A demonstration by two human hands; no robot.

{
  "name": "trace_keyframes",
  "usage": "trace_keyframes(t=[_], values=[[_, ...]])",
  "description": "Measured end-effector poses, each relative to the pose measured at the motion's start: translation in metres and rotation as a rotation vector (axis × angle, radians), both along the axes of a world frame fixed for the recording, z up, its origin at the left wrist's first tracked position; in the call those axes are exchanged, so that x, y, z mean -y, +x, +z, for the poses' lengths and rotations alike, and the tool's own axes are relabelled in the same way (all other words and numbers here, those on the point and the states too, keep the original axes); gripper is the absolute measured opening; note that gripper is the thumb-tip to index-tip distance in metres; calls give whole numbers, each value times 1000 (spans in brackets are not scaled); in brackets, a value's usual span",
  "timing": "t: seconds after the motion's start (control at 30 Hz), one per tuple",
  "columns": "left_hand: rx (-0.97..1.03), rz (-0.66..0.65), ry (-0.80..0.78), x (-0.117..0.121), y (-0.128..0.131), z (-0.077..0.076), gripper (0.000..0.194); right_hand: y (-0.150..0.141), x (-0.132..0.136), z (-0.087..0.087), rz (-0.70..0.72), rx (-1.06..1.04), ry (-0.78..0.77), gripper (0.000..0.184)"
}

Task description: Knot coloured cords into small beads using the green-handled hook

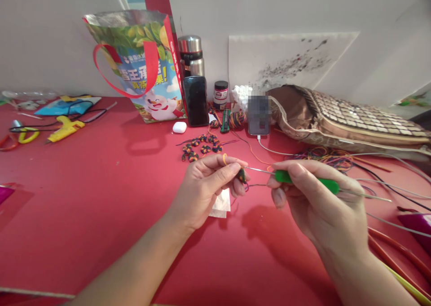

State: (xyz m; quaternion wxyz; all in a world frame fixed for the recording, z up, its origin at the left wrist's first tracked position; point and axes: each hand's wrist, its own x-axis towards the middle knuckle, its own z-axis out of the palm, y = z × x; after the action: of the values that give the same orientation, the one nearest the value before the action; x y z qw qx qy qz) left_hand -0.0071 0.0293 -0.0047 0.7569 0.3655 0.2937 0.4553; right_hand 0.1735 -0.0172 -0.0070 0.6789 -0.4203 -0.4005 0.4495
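Note:
Between the thumb and fingers of my left hand (212,184) is a small dark multicoloured crochet piece (242,175), with orange yarn looped over the index finger. My right hand (323,202) is closed around the green handle of a crochet hook (283,176). The hook's thin metal shaft points left and its tip meets the piece at my left fingertips; whether it is inside a stitch I cannot tell. A strand runs from the piece toward my right fingers. Behind my hands lie several finished-looking crochet pieces (205,149) in the same colours.
At the back stand a colourful carrier bag (151,72), a steel flask (191,54), a black phone (195,101) and a small jar (221,95). A yellow glue gun (65,128) lies left. Tangled yarn (323,157), cables and a brown beaded cushion (353,121) fill the right.

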Motion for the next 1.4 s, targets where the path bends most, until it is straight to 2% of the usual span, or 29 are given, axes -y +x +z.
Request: trace_keyframes(t=[1.4], values=[[-31,-10,48,-2,-1,-4,13,3,-1,-3,33,-18,20,7]])
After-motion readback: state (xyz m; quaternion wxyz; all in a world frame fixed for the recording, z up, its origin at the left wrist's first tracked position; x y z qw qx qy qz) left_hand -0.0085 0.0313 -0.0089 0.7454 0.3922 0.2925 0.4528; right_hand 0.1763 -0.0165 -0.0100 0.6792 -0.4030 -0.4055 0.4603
